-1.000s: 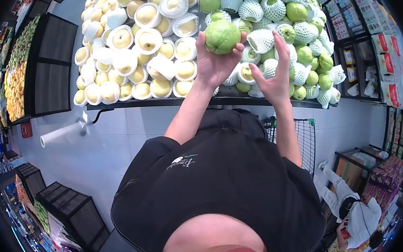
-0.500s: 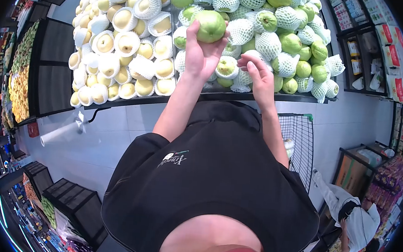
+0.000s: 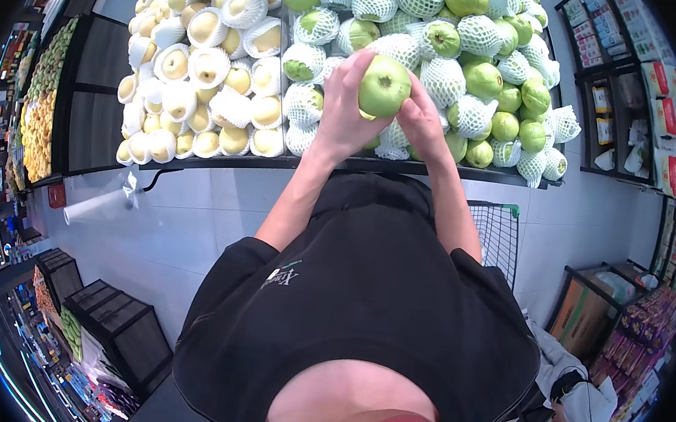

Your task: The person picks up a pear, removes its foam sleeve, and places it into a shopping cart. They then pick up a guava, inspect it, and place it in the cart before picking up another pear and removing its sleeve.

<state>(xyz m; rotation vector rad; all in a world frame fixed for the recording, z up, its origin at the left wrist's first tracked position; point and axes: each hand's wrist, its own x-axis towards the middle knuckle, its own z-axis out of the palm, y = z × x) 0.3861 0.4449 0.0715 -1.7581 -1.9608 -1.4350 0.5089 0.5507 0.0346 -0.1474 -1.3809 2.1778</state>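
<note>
A bare green guava [image 3: 385, 87] is held up between my hands, above the near edge of the fruit display. My left hand [image 3: 344, 112] is wrapped around its left side, fingers curled over it. On the other side, the fingers of my right hand [image 3: 424, 121] rest against the guava's right edge. Behind and around them lie more guavas [image 3: 483, 80], some bare and some in white foam nets [image 3: 443, 80]. To the left of my left hand, pale yellow fruits [image 3: 209, 67] sit in white foam sleeves, beyond a thin divider.
A wire shopping cart [image 3: 496, 239] stands to my right, below the display's edge. A roll of clear plastic bags [image 3: 100, 207] hangs at the front left. A person in white clothing [image 3: 581, 401] is at the lower right, near stocked shelves [image 3: 638, 338].
My left hand has brought the guava down closer and turned it. My right hand has moved up and left from beside it and now touches its side.
</note>
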